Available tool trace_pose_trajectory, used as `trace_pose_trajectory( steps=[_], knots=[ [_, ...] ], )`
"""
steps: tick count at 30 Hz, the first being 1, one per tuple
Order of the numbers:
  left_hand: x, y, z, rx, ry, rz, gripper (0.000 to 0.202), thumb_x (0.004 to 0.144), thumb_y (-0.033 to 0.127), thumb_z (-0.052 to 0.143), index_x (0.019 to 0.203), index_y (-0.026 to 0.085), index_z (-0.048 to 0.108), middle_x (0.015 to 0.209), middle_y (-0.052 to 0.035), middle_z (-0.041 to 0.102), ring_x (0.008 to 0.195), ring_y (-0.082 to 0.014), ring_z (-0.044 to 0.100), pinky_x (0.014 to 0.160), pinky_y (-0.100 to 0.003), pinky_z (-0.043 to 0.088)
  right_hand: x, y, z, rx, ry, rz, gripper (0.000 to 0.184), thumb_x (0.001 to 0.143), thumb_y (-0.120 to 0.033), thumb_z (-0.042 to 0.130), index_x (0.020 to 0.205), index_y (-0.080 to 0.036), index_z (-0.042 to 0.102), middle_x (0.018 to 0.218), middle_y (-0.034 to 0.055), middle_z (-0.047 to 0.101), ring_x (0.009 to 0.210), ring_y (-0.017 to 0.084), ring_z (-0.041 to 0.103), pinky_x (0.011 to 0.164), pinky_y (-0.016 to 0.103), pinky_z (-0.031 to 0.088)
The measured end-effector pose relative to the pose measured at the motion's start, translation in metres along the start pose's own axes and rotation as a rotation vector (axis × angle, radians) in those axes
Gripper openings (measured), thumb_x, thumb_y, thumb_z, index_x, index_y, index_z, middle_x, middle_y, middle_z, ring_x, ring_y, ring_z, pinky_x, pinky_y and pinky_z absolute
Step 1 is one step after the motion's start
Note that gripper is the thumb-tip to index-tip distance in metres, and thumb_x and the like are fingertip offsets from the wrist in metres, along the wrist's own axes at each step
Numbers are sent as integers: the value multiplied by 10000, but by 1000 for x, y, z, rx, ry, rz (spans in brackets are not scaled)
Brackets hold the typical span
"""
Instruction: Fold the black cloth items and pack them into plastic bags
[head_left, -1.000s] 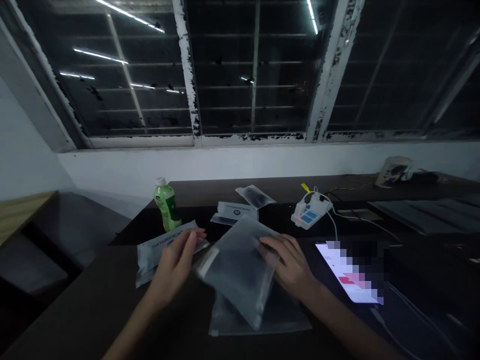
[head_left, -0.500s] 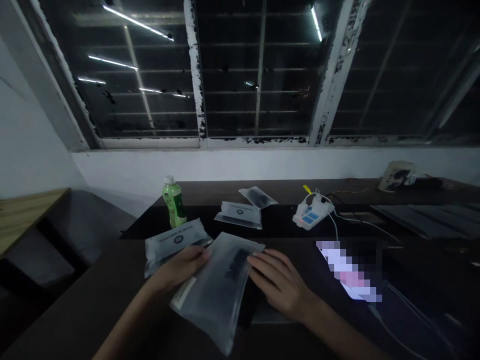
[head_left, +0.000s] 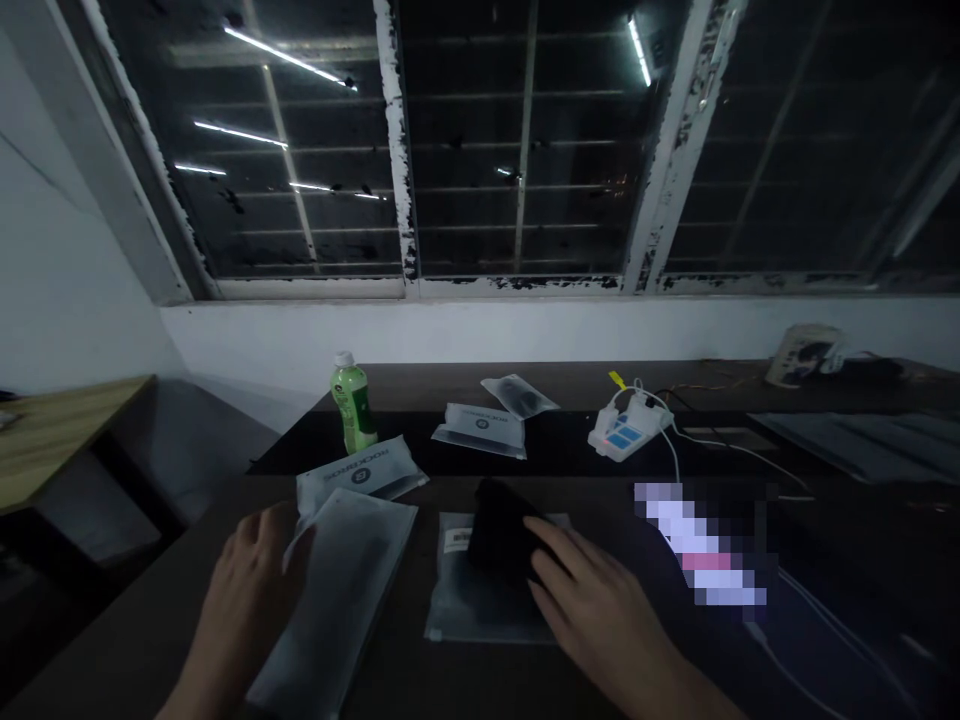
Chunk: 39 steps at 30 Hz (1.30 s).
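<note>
My left hand (head_left: pixel 251 590) is at the left edge of a frosted plastic zip bag (head_left: pixel 349 590), its thumb over the bag and its fingers curled at the edge. The bag lies slanted in front of me. My right hand (head_left: pixel 592 595) has its fingers on a soft-looking black item (head_left: pixel 501 530), whose exact kind is too dark to make out; the thumb is hidden. Beneath that item lies a second frosted zip bag (head_left: pixel 472 615) with a white barcode label. Another frosted bag with dark lettering (head_left: pixel 360 475) rests just beyond the left one.
Farther back are a lettered frosted bag (head_left: pixel 480 430), a smaller pouch (head_left: pixel 519 396) and a green bottle (head_left: pixel 352 405). A white power strip (head_left: pixel 628 428) with cables and a lit phone (head_left: pixel 701 550) are to the right. A wooden table (head_left: pixel 67 430) stands at left.
The frosted bag has moved left and down with my left hand. My right hand has left that bag and is now on the black item, above the labelled bag.
</note>
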<state>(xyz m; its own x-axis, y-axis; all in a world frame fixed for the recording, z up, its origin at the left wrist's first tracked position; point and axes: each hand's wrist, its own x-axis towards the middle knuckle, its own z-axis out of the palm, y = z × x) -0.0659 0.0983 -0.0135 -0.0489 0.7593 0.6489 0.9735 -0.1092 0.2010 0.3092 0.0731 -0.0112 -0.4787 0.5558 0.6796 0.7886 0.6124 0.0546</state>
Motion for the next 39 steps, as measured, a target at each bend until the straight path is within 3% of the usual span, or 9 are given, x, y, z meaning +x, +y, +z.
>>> trace_pose_trajectory(
  steps=[4, 6, 10, 14, 19, 22, 26, 32, 39],
  knots=[
    [-6, 77, -1, -236, -129, 108, 224, 945, 401, 454, 1078, 255, 559, 1069, -76, 654, 901, -249, 684, 740, -356, 555, 5, 2, 14, 116, -212, 72, 293, 746, -294, 776, 959, -199, 597, 1081, 99, 701, 868, 284, 709, 640, 378, 597],
    [-14, 112, 0, -332, -234, 148, 212, 957, 385, 450, 1086, 266, 568, 1074, -69, 666, 870, -234, 700, 691, -337, 567, 8, 8, 11, 211, -280, 121, 223, 774, -246, 755, 919, -212, 590, 1017, 59, 698, 826, 242, 706, 639, 336, 575],
    [-28, 149, 6, -373, -262, 203, 243, 940, 400, 502, 1113, 245, 572, 1066, -91, 697, 970, -272, 700, 771, -393, 582, 24, 22, -11, 466, -301, 272, 53, 912, -207, 581, 865, -231, 578, 809, -8, 669, 705, 171, 667, 615, 273, 512],
    [-26, 155, 4, -429, -262, 160, 500, 891, 466, 584, 1307, 227, 444, 1181, -151, 683, 1063, -321, 683, 795, -434, 583, 43, 35, -33, 768, -225, 443, 208, 954, -365, 532, 799, -230, 569, 707, -25, 603, 623, 142, 594, 531, 232, 469],
    [-14, 156, -5, -658, -490, -26, 517, 891, 453, 569, 1323, 258, 362, 984, -90, 744, 784, -254, 738, 590, -329, 576, 42, 47, -23, 1056, 2, 566, 185, 924, -409, 586, 962, -242, 657, 832, 34, 675, 764, 188, 657, 549, 252, 538],
    [-11, 148, 1, -720, -532, -75, 350, 910, 359, 486, 1233, 246, 414, 947, -68, 745, 818, -238, 734, 657, -322, 568, 26, 51, -3, 1187, -142, 711, 197, 910, -417, 598, 898, -230, 660, 799, 37, 671, 707, 184, 659, 487, 256, 545],
    [-10, 127, 16, -565, -544, -122, 262, 874, 270, 421, 1129, 215, 447, 870, -70, 748, 810, -259, 732, 698, -356, 542, 10, 54, 6, 1326, -371, 881, 258, 900, -469, 589, 881, -214, 614, 833, 25, 645, 698, 167, 639, 490, 260, 552],
    [-11, 111, 21, -389, -529, -158, 273, 910, 328, 377, 1134, 203, 471, 830, -72, 743, 760, -281, 734, 643, -362, 520, 23, 54, -20, 1070, -281, 625, 299, 930, -447, 555, 760, -209, 492, 730, -35, 477, 683, 122, 492, 596, 230, 463],
    [-7, 127, -11, -467, -267, -180, 302, 971, 407, 359, 1183, 240, 494, 1149, -89, 696, 1014, -264, 695, 790, -384, 556, 29, 46, -39, 816, -270, 542, 291, 928, -362, 511, 704, -224, 387, 679, -46, 395, 628, 119, 406, 539, 226, 348]
  ],
)
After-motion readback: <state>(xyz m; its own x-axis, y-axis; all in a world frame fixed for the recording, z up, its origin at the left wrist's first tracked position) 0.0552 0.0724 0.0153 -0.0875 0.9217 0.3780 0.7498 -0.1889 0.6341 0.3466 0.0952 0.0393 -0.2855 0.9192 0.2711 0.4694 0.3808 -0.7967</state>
